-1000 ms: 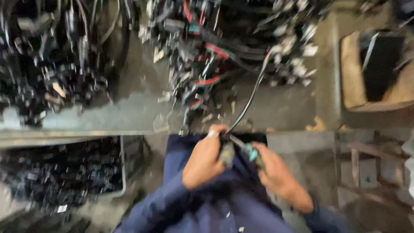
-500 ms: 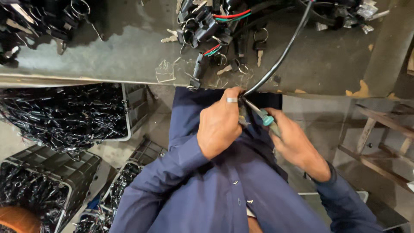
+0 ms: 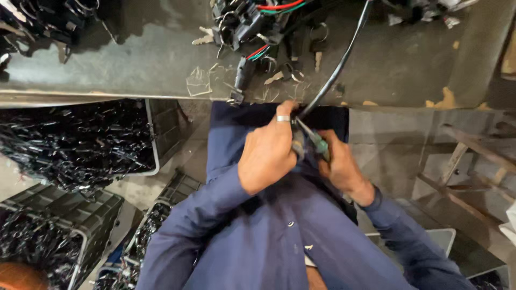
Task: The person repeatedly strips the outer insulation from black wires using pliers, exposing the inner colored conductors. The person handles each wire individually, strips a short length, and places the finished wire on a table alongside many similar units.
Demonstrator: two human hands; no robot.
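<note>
My left hand (image 3: 269, 150), with a ring on one finger, grips the end of a thick black cable (image 3: 341, 62) that runs up over the workbench (image 3: 134, 59). My right hand (image 3: 341, 166) holds a green-handled cutting tool (image 3: 317, 140) whose tip meets the cable end beside the left hand's fingers. Both hands work close above my lap, just below the bench edge. The part at the cable's end is hidden by my fingers.
A tangle of black connectors, keys and red and green wires (image 3: 263, 21) lies on the bench top. Crates full of black parts (image 3: 75, 142) stand at the left, with more crates (image 3: 48, 236) below them. A wooden frame (image 3: 462, 161) stands at the right.
The view has tilted down, so the bench has moved up the frame and more crates show. Both hands stay together on the cable end with the tool.
</note>
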